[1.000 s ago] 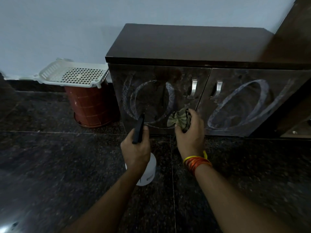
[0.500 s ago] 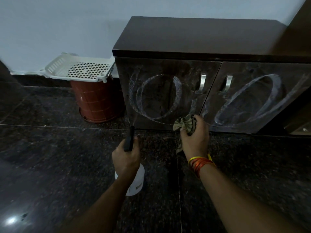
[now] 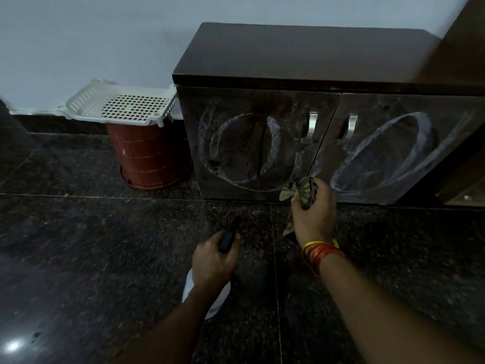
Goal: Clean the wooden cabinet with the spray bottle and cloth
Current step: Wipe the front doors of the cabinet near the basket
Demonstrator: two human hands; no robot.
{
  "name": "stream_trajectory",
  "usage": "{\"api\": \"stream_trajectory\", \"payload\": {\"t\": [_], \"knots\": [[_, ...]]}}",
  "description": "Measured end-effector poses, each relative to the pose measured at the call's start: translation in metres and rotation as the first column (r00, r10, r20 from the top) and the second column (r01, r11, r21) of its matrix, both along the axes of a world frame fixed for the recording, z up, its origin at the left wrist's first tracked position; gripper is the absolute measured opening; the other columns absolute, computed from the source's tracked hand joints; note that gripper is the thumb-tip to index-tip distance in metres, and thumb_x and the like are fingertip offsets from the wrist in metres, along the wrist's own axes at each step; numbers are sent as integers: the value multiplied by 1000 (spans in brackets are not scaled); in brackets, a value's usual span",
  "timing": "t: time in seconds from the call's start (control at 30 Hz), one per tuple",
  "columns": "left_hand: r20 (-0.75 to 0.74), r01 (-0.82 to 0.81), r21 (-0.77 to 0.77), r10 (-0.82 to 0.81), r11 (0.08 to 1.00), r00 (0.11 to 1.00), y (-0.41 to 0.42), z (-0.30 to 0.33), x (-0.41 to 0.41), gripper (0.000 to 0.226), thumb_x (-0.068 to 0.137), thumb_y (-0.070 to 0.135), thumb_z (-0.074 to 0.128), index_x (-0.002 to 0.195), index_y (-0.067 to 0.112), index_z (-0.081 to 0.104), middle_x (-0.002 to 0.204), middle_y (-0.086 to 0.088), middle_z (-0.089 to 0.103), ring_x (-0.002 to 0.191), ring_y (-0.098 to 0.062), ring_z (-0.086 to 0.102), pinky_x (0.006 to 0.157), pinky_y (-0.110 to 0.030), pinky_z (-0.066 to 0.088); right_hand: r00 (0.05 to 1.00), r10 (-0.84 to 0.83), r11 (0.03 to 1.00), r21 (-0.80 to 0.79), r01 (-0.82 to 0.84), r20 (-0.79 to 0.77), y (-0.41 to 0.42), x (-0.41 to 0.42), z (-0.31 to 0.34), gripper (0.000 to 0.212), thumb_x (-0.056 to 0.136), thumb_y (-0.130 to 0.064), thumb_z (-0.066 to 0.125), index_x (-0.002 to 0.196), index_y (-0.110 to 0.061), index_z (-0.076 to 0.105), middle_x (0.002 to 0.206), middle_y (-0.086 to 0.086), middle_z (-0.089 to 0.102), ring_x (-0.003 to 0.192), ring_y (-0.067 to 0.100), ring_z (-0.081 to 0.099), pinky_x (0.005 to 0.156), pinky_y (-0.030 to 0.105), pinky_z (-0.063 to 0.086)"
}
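The dark wooden cabinet point(image 3: 309, 51) stands against the wall, its two doors smeared with whitish oval streaks beside metal handles. My right hand point(image 3: 313, 214) grips a crumpled greenish cloth point(image 3: 299, 191) near the bottom edge of the left door point(image 3: 249, 143), close to the gap between the doors. My left hand point(image 3: 214, 261) holds the spray bottle by its black trigger head point(image 3: 228, 236), low over the floor and well short of the cabinet. The bottle's white body point(image 3: 207, 298) shows under my wrist.
A brown bin point(image 3: 147, 158) topped with a white perforated basket point(image 3: 118, 105) stands left of the cabinet against the wall. Dark polished granite floor point(image 3: 91, 258) spreads in front. A taller wooden unit point(image 3: 467, 30) adjoins the cabinet on the right.
My left hand has drawn the spray bottle back and down, away from the left door. My right hand with the cloth has stayed near the door's lower edge. The view shifted left.
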State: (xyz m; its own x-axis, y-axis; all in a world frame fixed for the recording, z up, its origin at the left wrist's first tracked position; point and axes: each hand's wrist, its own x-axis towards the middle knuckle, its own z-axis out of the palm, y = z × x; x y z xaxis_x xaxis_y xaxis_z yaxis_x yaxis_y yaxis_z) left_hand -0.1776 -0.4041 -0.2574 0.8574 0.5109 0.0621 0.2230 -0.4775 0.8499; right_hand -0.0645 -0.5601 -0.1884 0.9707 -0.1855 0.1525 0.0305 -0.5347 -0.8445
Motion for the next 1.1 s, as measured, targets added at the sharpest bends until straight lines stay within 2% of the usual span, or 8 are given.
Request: {"api": "stream_trajectory", "payload": {"t": [0.1,0.27,0.47,0.73,0.87,0.93,1.0,1.1], "knots": [[29,34,22,-35,999,999,-8,0,5,39,85,50,52,61,19,54,47,4,50,41,-15,46,42,-29,33,1000,-27,1000,1,27,-8,-6,1,0,55,87,-14,66,137,-16,42,137,10,42,120,26,47,89,24,37],[42,68,45,-70,997,997,-19,1,12,42,85,52,52,61,18,54,48,2,52,42,-16,49,43,-34,38,999,-46,999,14,47,-17,-13,2,0,57,87,-13,65,138,-16,41,138,10,41,122,26,46,90,21,33],[29,122,126,-126,985,992,-27,4,14,36,85,51,52,58,27,46,46,9,44,40,-7,42,44,-24,25,998,-66,997,37,67,-16,-15,5,3,56,88,-14,64,139,-17,40,139,10,39,122,25,46,88,21,35],[163,-2,-24,6,1000,987,-24,30,28,44,87,49,54,63,12,56,48,-8,50,42,-23,45,43,-34,32,997,-80,997,2,80,17,-6,7,7,56,88,-17,65,138,-18,40,142,8,39,123,27,46,87,24,36],[224,-46,-83,63,995,973,-25,54,36,34,92,36,62,63,20,55,50,-12,47,43,-25,40,44,-34,30,998,-65,996,55,63,25,2,8,13,56,88,-14,64,138,-16,40,141,9,38,122,26,46,86,21,35],[261,-68,-148,105,987,960,-24,64,39,32,93,28,62,62,28,53,50,-9,43,43,-19,37,45,-34,31,997,-60,996,70,56,48,6,8,16,56,88,-13,64,139,-15,40,140,10,38,121,25,47,85,18,34],[281,-93,-184,143,979,949,-20,70,41,34,93,26,62,60,24,52,49,-7,41,43,-16,36,44,-31,30,996,-46,997,67,41,79,12,9,19,56,89,-12,63,139,-15,39,141,10,37,121,23,46,83,11,31],[305,-150,-238,220,960,927,-14,74,42,32,93,25,62,64,14,55,55,-22,46,48,-37,41,45,-41,34,984,14,999,30,-20,180,23,11,26,57,89,-12,62,140,-15,37,142,10,35,122,21,44,83,7,28]]}}
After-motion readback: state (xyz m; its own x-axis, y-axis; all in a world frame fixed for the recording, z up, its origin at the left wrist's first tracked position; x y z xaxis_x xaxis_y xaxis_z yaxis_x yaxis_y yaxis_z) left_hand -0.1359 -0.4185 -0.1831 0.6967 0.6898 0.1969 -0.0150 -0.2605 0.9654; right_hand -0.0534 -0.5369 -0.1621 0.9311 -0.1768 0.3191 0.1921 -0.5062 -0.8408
